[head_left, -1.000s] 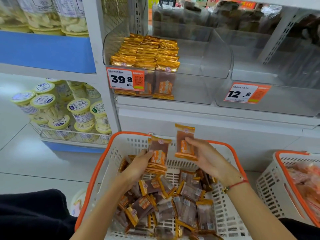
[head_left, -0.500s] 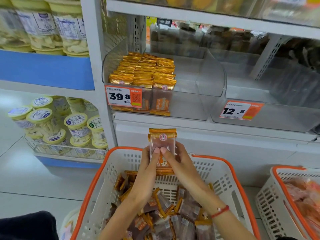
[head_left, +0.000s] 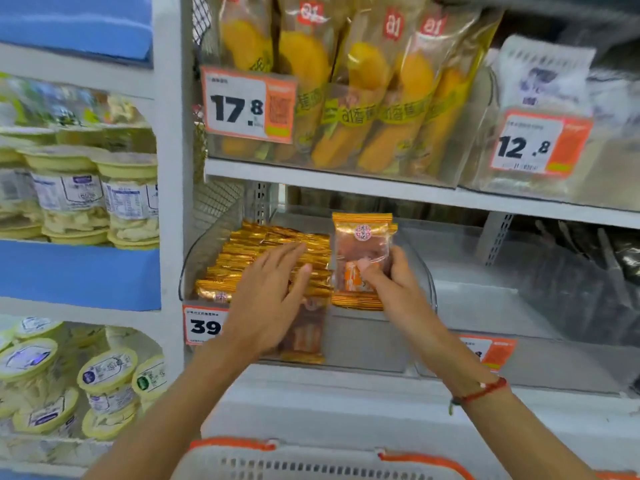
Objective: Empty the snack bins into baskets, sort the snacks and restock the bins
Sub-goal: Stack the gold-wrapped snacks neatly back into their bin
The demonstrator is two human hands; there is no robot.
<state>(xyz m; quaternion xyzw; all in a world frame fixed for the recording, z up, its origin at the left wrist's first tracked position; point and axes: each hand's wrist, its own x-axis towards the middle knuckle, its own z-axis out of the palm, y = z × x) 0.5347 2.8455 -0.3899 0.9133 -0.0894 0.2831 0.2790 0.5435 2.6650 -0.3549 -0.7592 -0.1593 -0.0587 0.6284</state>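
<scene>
In the clear bin, packed gold snack rows filled its left part. The left hand lay on them, fingers straight. The right hand pinched an upright stack of packets beside the rows; best slid down snug against them.

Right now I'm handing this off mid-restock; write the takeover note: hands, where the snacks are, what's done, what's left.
Left hand: open, flat on the gold packet rows in the clear bin.
Right hand: grip on a packet stack, upright at the rows' right edge.
Done: left part of the bin is filled.
Left: seat this stack, fill the bin's right part.
Basket sits below; its contents are out of view.
</scene>
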